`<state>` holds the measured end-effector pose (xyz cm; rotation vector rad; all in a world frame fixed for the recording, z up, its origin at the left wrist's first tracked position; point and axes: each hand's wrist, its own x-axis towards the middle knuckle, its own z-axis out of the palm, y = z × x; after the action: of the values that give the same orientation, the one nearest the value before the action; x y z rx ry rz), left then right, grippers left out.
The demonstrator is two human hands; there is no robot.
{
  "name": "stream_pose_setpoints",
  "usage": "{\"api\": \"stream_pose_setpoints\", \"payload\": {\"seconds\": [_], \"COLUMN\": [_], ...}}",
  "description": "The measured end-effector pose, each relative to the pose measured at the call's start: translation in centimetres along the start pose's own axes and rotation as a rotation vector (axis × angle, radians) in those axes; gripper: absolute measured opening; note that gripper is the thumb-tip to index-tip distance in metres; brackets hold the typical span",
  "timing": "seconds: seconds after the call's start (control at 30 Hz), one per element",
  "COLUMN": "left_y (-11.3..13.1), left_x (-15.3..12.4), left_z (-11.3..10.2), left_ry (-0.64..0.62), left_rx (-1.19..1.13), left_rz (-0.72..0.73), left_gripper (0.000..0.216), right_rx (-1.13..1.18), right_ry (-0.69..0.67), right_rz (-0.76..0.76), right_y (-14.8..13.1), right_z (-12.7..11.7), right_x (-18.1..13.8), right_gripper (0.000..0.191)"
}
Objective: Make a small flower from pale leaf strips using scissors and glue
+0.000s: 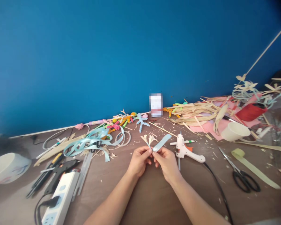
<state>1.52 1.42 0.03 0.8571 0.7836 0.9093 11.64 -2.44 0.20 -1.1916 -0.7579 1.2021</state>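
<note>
Both my hands meet above the middle of the brown table (154, 200). My left hand (138, 161) pinches the stem of a small cream straw flower (148, 139) that points up and away from me. My right hand (166, 162) is closed on the lower end of a short light-blue ribbon strip (162, 142), which slants up to the right. The strip's end and the flower's stem meet between my fingertips. A white hot glue gun (186, 150) lies just right of my right hand, its black cord trailing toward me.
Black-handled scissors (242, 176) and a pale green ribbon (253, 167) lie at right. A white cup (234, 131), straw strips (194, 114) and pink paper sit behind. Left: a blue ribbon tangle (91, 142), white power strip (59, 197), black tools and white bowl (7, 167).
</note>
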Motion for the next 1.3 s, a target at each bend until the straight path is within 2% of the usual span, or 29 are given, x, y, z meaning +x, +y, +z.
{"api": "stream_pose_setpoints", "payload": {"seconds": [0.27, 0.5, 0.83, 1.0, 1.1, 1.17, 1.3], "left_y": [-0.1, -0.2, -0.5, 0.2, 0.6, 0.8, 1.1], "left_x": [0.2, 0.1, 0.4, 0.5, 0.7, 0.9, 1.6], "left_z": [-0.4, -0.2, -0.6, -1.1, -1.5, -1.8, -2.8], "left_ry": [-0.021, -0.016, -0.02, -0.086, -0.104, -0.062, 0.107], "left_rx": [0.014, -0.032, -0.016, -0.025, -0.039, -0.067, -0.221], "left_rz": [0.001, -0.027, -0.026, -0.073, -0.054, -0.016, 0.041], "left_gripper": [0.018, 0.025, 0.019, 0.018, 0.019, 0.019, 0.021], "right_rx": [-0.162, -0.063, -0.139, -0.125, -0.099, -0.09, -0.11], "right_ry": [0.01, -0.002, 0.003, 0.0, 0.036, 0.087, 0.212], "right_rz": [-0.076, -0.095, -0.087, -0.119, -0.167, -0.187, -0.206], "right_y": [0.6, 0.8, 1.0, 0.4, 0.0, -0.5, -2.8], "right_z": [-0.4, -0.4, -0.5, -0.5, -0.6, -0.9, -2.4], "right_x": [0.0, 0.2, 0.2, 0.0, -0.1, 0.0, 0.3], "right_gripper": [0.018, 0.019, 0.02, 0.02, 0.022, 0.023, 0.022]}}
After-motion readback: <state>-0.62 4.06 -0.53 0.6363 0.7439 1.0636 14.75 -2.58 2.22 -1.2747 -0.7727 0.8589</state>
